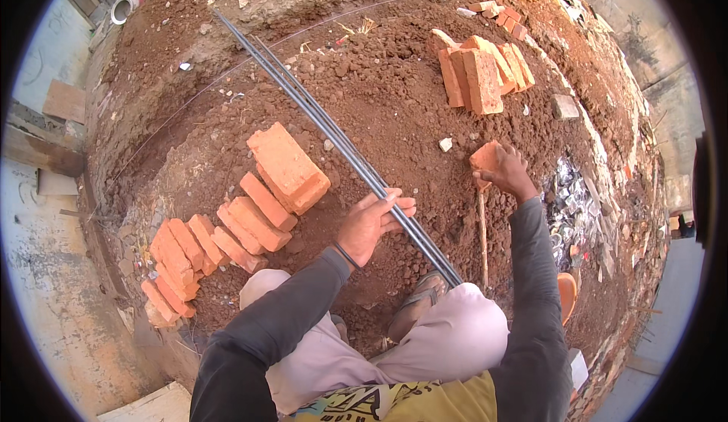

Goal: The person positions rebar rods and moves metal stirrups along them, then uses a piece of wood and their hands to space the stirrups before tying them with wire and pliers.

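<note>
From head height, one wide fisheye view looks down on the near left hand [368, 229], right hand [509, 173] and soil [387, 107].

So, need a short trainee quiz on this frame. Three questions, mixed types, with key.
1. True or false: the left hand is holding a sandal.
2. What is the right hand gripping?
a) a plastic pipe
b) an orange brick
c) a dark cable
3. Fill in: the thin wooden stick is on the person's ____ side of the long dark rods.

Key:
1. False; it holds the long dark rods.
2. b
3. right
</note>
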`<action>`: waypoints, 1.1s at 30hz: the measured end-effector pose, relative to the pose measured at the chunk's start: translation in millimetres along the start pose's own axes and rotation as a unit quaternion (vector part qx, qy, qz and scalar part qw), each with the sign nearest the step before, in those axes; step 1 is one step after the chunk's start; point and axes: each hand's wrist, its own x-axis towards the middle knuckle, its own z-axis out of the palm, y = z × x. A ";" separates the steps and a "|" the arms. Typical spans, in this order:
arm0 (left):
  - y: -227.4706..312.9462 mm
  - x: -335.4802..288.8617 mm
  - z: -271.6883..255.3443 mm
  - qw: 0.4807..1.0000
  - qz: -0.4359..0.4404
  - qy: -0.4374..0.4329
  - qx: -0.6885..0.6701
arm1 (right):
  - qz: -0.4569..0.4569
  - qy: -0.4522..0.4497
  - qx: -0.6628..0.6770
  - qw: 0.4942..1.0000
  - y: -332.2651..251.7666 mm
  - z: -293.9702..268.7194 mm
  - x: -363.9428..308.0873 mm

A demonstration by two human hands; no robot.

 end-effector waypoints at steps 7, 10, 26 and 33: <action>-14.4 14.2 -10.6 0.999 0.019 0.007 -0.034 | 0.029 0.299 0.136 0.944 -24.9 -20.9 123.7; -15.4 10.2 -12.7 0.999 0.029 0.020 -0.003 | 0.072 0.294 0.161 0.939 -42.7 -5.3 129.2; -1.5 -5.3 2.2 0.996 0.081 0.031 0.005 | -0.205 0.219 -0.058 0.952 -203.7 85.5 33.8; -7.2 -14.0 -6.2 0.995 0.075 0.053 0.026 | -0.237 0.234 -0.019 0.943 -195.5 94.1 38.5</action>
